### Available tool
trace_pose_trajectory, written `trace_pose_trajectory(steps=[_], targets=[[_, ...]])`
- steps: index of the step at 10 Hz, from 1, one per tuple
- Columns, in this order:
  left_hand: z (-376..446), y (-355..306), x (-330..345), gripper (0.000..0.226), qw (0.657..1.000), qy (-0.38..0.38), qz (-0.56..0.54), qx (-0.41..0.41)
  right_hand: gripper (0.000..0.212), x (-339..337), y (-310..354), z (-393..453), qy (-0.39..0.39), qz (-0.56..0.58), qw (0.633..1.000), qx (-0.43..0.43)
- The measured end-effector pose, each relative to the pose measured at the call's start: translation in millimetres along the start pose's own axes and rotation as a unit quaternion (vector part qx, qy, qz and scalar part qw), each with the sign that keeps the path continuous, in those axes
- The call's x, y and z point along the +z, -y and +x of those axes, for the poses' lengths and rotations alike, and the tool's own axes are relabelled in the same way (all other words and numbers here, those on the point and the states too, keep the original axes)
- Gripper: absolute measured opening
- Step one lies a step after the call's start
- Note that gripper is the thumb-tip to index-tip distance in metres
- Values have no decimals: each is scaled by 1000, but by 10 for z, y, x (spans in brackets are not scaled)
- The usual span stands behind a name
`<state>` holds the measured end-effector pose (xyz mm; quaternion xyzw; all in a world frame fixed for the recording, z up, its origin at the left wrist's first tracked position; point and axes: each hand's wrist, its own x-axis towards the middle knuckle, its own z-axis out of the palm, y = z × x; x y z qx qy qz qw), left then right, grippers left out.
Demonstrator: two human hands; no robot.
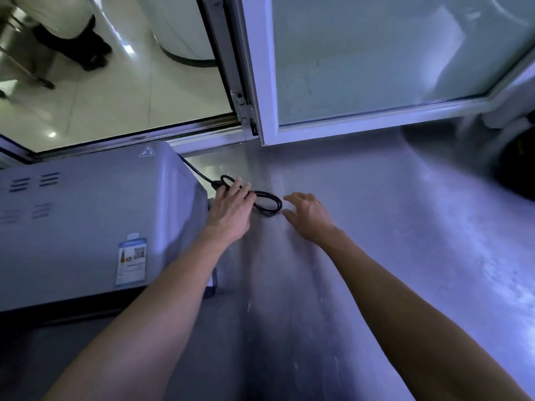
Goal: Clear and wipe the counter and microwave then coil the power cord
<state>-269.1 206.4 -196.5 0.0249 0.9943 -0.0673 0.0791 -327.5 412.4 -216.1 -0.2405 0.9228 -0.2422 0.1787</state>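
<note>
Fingers of my left hand (231, 209) lie spread over the black power cord (267, 203), pressing part of its bundle against the steel; whether any finger curls under the cable I cannot tell, since the hand covers that stretch. My right hand (307, 217) hovers just beside the cord's rounded loop, palm down, fingers loosely spread and thumb held out, gripping nothing. The loop sticks out between my two hands, its far bend pointing at my right thumb, and a smaller loop shows past my left fingertips. From there one strand of cord runs back and up toward the rear corner of the microwave (95, 215), which stands at my left, its pale casing touching my left wrist area. On its top I see two groups of vent slots (34, 180), a triangular hot-surface warning sticker (147, 151) near the back edge, and a blue-and-white label (131, 261) toward the front. Everything rests on a brushed stainless counter (390, 241), streaked and bare around my forearms. Beyond the counter stands a white-framed window pane (376, 59), swung open at its hinge, and through the opening on the left a glossy tiled floor (121, 91) is visible. A dark rounded object (518, 166) sits at the right edge, too cut off to identify.
</note>
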Motion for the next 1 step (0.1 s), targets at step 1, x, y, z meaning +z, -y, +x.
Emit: trace_pose_trajectory(steps=[1], targets=[[-307,-72,-164,46,1000,-20,6,3,43,-124,58,-274,-2,-11,1000,1]])
